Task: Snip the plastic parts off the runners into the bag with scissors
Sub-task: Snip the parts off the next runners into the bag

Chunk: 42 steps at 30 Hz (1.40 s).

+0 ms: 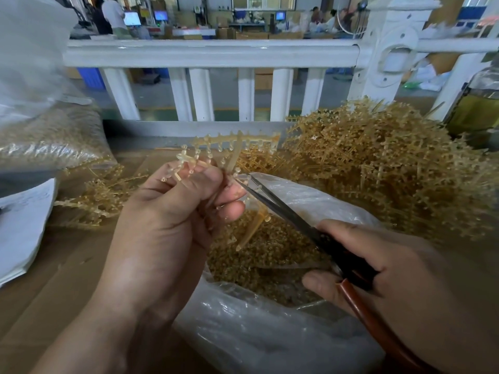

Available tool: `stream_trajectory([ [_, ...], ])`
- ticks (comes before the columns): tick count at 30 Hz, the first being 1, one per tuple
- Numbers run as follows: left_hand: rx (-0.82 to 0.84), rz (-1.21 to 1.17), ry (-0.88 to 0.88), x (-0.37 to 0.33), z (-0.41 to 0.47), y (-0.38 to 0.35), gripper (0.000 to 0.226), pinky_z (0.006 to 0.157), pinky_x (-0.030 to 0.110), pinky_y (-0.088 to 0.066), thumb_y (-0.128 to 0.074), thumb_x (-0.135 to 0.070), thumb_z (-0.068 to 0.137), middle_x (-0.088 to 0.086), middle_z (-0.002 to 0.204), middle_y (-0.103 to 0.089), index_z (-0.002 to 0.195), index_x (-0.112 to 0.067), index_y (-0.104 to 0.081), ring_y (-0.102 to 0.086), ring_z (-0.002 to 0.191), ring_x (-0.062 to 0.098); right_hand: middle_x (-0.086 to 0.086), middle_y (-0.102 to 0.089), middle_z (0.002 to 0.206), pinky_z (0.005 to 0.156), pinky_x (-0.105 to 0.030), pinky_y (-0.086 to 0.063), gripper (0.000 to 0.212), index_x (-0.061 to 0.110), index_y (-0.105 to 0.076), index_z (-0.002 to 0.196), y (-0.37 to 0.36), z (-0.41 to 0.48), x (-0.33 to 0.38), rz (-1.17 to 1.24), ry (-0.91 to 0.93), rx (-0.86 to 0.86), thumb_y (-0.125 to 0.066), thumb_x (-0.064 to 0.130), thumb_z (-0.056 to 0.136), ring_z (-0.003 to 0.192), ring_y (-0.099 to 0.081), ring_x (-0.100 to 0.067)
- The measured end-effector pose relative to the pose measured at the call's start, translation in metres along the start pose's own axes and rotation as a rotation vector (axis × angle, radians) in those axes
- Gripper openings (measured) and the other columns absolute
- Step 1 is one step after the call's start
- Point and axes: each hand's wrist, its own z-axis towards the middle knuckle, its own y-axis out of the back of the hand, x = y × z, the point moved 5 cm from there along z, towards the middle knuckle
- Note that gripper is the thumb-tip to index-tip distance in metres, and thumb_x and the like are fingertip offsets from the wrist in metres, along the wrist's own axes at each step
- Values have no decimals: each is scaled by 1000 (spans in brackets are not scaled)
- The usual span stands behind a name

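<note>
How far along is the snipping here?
Done: the bag already holds many cut parts. In hand: the left hand holds a runner over it; the right hand has the scissors at it. Left: a large pile of runners beside the bag.

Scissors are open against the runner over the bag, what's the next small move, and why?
Probably close the scissors. The right hand holds their blades slightly apart around a small branch of the runner that the left hand grips, directly above the open bag of cut parts, so the snipped piece should drop in.
</note>
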Motion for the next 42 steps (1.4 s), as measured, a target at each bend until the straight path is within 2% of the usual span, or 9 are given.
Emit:
stream_trajectory([
  [4, 31, 30, -16, 3, 0, -1, 9, 58, 24, -56, -84, -20, 74, 3, 78, -74, 76, -22, -75, -72, 66, 12, 28, -57, 97, 66, -10, -49, 56, 56, -49, 118, 1, 0, 0, -22, 14, -3, -43, 85, 71, 84, -57, 10],
  [8, 35, 28, -25, 5, 1, -1, 13, 54, 25, -54, -83, -27, 68, 5, 80, -74, 75, -21, -74, -71, 64, 13, 29, -59, 86, 76, -12, -46, 59, 55, -50, 121, 1, -1, -2, -11, 23, -13, -44, 85, 70, 82, -57, 10],
  [12, 68, 19, -19, 6, 0, -3, 12, 57, 25, -55, -83, -26, 69, 4, 80, -74, 75, -21, -74, -72, 67, 15, 29, -60, 85, 54, -12, -49, 60, 55, -48, 124, 2, 0, -1, -12, 2, 7, -41, 86, 73, 79, -59, 7],
  [18, 85, 13, -16, 5, -1, -4, 11, 58, 24, -56, -84, -26, 69, 3, 78, -74, 73, -22, -74, -72, 68, 15, 28, -61, 80, 55, -18, -51, 60, 51, -52, 123, 1, 0, -1, 7, 23, 12, -44, 85, 74, 75, -60, 6],
  [25, 101, 7, -25, 6, 0, -3, 16, 59, 25, -56, -87, -28, 69, 4, 80, -74, 76, -21, -74, -73, 71, 16, 33, -59, 78, 70, -5, -46, 63, 45, -59, 124, 4, -1, 0, 12, 58, -10, -47, 81, 74, 83, -57, 13],
  [28, 104, 11, -30, 5, 0, -4, 17, 59, 25, -55, -87, -28, 69, 4, 79, -73, 76, -21, -74, -73, 71, 16, 30, -61, 79, 66, -12, -50, 64, 46, -56, 126, 4, -1, 0, 24, 65, -15, -48, 82, 73, 78, -59, 11],
  [31, 102, 15, -33, 5, 0, -4, 17, 59, 25, -55, -86, -28, 69, 5, 80, -73, 77, -21, -73, -72, 71, 16, 32, -61, 81, 74, -7, -47, 66, 46, -55, 127, 3, -2, 0, 19, 76, -5, -46, 83, 73, 84, -58, 12],
  [38, 91, 27, -15, 3, -3, -6, 12, 59, 25, -56, -83, -25, 70, 4, 79, -73, 76, -22, -73, -74, 71, 15, 38, -57, 81, 74, 2, -42, 67, 43, -61, 126, 4, -1, 1, 37, 74, 5, -45, 82, 73, 90, -54, 17],
  [42, 78, 37, 4, 3, -4, -6, 14, 59, 25, -56, -85, -14, 72, 8, 81, -73, 77, -19, -72, -73, 70, 16, 35, -58, 77, 68, -4, -46, 63, 48, -60, 122, 6, -1, 1, 22, 73, -1, -45, 83, 72, 83, -57, 15],
])
